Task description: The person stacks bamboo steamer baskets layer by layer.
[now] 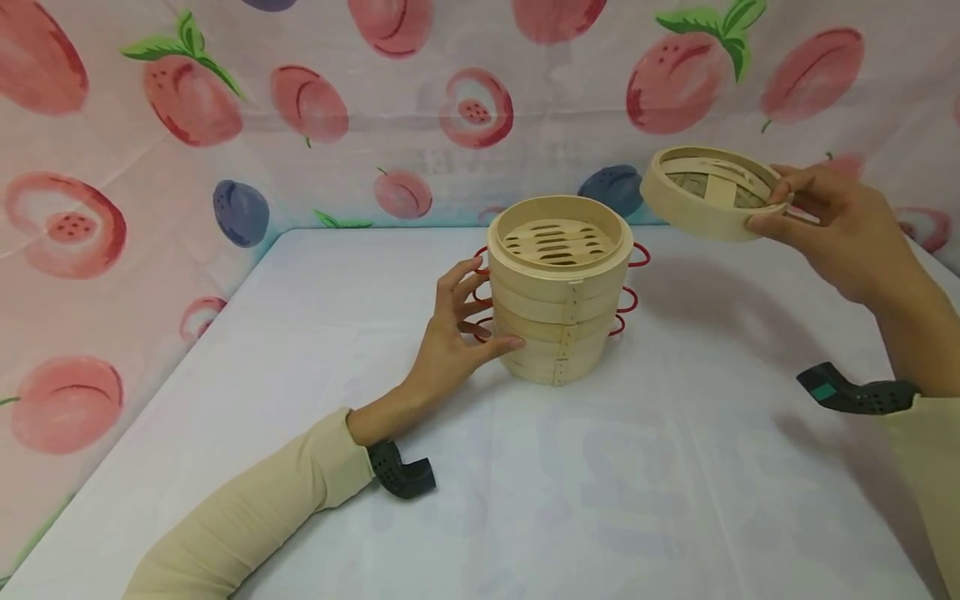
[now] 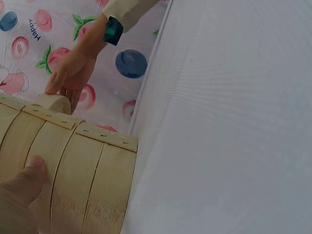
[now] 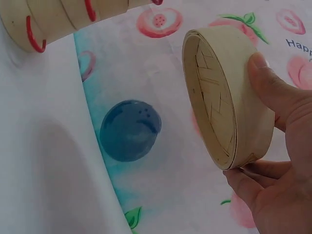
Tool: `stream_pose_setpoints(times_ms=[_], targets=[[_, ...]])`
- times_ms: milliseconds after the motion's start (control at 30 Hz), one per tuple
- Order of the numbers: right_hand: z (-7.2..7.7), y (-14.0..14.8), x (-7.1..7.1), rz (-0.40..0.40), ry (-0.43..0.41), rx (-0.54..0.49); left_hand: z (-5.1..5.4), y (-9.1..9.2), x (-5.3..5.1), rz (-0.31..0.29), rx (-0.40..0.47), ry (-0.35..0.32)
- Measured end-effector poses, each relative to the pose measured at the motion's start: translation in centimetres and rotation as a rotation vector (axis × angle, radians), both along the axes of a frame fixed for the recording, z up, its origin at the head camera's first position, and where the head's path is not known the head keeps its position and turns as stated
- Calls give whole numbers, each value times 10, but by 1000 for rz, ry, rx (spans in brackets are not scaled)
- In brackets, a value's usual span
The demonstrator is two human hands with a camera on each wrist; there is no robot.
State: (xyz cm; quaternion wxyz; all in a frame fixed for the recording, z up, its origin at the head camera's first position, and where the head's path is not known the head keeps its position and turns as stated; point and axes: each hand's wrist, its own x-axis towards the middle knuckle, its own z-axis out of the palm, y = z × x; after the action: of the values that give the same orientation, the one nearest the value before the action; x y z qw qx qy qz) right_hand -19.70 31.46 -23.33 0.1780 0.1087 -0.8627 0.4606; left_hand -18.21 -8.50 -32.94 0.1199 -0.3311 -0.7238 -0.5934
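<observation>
A stack of round bamboo steamer baskets (image 1: 558, 300) stands upright on the white table, with red loops on both sides. Its top tier is uncovered and shows a slatted base inside. My left hand (image 1: 457, 321) grips the stack's left side, fingers by the red loops and thumb across the front; the left wrist view shows that thumb (image 2: 30, 181) against the bamboo wall. To the right, my right hand (image 1: 840, 221) holds the bamboo steamer lid (image 1: 693, 208) by its rim, raised and apart from the stack. In the right wrist view the lid's woven inside (image 3: 214, 97) shows.
White cloth covers the table (image 1: 360, 333). A fruit-printed cloth (image 1: 337, 167) hangs behind it and along the left. A dark wrist camera mount (image 1: 401, 473) sits at my left cuff and another mount (image 1: 858, 393) at my right.
</observation>
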Motion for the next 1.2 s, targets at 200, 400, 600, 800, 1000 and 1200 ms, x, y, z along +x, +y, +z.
stream_pose_setpoints(times_ms=[200,400,600,800,1000,1200], targets=[[7,-6,0,33,47,15,0,1,0,-9,8,2],[16,-17,2,102,115,-34,-2,1,0,6,-1,14],[25,-35,4,164,157,-63,-2,0,0,-1,10,5],[31,-50,4,248,175,-91,-1,0,1,-7,10,6],[35,-59,4,373,171,-232,-1,-1,0,-6,8,10],[39,-68,7,331,184,-107,0,-1,1,-1,5,1]])
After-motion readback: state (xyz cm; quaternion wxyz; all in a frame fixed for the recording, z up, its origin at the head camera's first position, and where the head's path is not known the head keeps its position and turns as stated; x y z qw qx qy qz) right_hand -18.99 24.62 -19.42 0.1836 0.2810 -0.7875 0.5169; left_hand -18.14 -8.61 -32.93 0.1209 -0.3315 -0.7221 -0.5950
